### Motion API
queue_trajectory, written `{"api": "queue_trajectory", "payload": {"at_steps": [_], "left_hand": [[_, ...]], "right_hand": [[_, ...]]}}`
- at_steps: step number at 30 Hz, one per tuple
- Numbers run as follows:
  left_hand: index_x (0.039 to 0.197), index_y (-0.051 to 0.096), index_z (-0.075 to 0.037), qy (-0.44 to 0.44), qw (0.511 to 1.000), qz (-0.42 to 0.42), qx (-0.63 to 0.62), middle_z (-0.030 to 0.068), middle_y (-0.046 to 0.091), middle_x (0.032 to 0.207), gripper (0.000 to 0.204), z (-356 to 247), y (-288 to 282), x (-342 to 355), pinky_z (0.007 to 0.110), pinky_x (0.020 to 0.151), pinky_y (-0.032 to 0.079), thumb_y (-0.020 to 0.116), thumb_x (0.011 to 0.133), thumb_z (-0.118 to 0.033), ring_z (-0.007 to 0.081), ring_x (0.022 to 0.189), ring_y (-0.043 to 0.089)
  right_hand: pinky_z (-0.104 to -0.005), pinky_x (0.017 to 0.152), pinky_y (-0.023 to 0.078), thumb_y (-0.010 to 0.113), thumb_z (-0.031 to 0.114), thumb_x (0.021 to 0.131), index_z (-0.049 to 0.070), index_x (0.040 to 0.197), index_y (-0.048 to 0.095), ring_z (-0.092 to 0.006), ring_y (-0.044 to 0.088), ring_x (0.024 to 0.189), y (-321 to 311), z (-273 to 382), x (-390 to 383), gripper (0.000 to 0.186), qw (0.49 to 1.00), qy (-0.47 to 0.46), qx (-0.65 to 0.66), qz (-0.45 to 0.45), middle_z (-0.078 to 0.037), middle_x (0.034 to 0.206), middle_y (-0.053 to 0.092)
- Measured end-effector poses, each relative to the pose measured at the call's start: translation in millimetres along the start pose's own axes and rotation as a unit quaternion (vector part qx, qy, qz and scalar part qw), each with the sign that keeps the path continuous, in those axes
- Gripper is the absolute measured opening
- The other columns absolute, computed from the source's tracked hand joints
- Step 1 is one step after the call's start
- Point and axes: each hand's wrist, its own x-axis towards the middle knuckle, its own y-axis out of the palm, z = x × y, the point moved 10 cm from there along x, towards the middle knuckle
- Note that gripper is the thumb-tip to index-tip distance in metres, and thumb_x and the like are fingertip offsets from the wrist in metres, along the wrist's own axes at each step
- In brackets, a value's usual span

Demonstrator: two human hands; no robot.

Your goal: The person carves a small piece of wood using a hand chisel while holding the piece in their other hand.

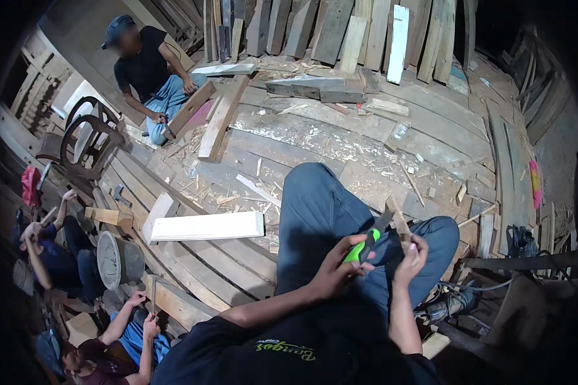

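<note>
My left hand [347, 262] is closed around a knife-like tool with a green and black handle [359, 249]. Its grey blade [383, 220] points up and away from me, beside a thin, narrow strip of wood [401, 226]. The lower end of that strip is pinched in the fingers of my right hand [412, 258]. Both hands are above my crossed legs in blue jeans [324, 212]. The blade and the strip lie close together; I cannot tell whether they touch.
A pale plank [205, 226] lies to my left on wooden slats [205, 269]. Wood chips cover the floor ahead, and boards [359, 38] lean at the back. Three people work at left, near a bucket [119, 260] and a chair [87, 141]. Cables and machinery [456, 298] lie at right.
</note>
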Motion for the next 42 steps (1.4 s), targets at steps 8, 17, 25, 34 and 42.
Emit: {"api": "queue_trajectory", "payload": {"at_steps": [8,17,25,34,42], "left_hand": [[0.150,-0.001,-0.012,-0.096,0.980,0.139,-0.106,0.0225,0.054,0.119,0.098,-0.7,18.0,5.1,0.035,0.079,0.048,0.059,0.072,-0.007,0.0223,0.089,0.063],[0.124,0.047,-0.008,-0.252,0.962,-0.014,-0.107,0.0024,0.052,0.077,0.040,60.6,-15.0,36.0,0.026,0.053,0.042,0.055,0.088,-0.023,0.0131,0.063,0.051],[0.116,0.056,-0.005,-0.154,0.986,-0.058,-0.035,0.0012,0.055,0.082,0.029,82.3,-60.0,87.7,0.024,0.064,0.044,0.054,0.089,-0.015,0.0107,0.069,0.053],[0.111,0.056,-0.004,-0.231,0.967,-0.101,0.025,0.0025,0.058,0.085,0.022,94.6,-65.0,83.9,0.025,0.067,0.045,0.054,0.090,-0.009,0.0109,0.075,0.055],[0.119,0.045,-0.004,-0.145,0.985,-0.086,-0.033,0.0062,0.057,0.082,0.032,66.5,-43.2,109.7,0.028,0.061,0.046,0.051,0.088,-0.006,0.0152,0.067,0.056]], "right_hand": [[-0.0340,0.098,0.036,0.049,0.010,0.092,-0.002,0.098,0.053,-0.0220,0.051,0.105,4.5,11.4,3.5,0.014,1.000,0.000,-0.006,0.012,-0.013,0.110,0.055],[-0.0398,0.097,0.037,0.054,0.008,0.087,-0.002,0.105,0.057,-0.0329,0.051,0.109,21.0,56.3,-1.3,0.021,0.941,-0.065,-0.314,0.106,-0.020,0.113,0.051],[-0.0381,0.089,0.045,0.056,0.003,0.084,-0.004,0.096,0.061,-0.0344,0.060,0.098,19.0,35.9,14.8,0.016,0.967,-0.053,-0.213,0.127,-0.020,0.107,0.060],[-0.0409,0.085,0.047,0.060,0.006,0.079,-0.001,0.097,0.062,-0.0350,0.058,0.096,35.5,18.9,12.0,0.019,0.940,-0.094,-0.272,0.182,-0.018,0.108,0.059],[-0.0415,0.089,0.046,0.058,0.013,0.082,-0.002,0.101,0.061,-0.0376,0.058,0.102,36.4,15.9,15.0,0.024,0.945,-0.077,-0.266,0.176,-0.020,0.112,0.058]]}}
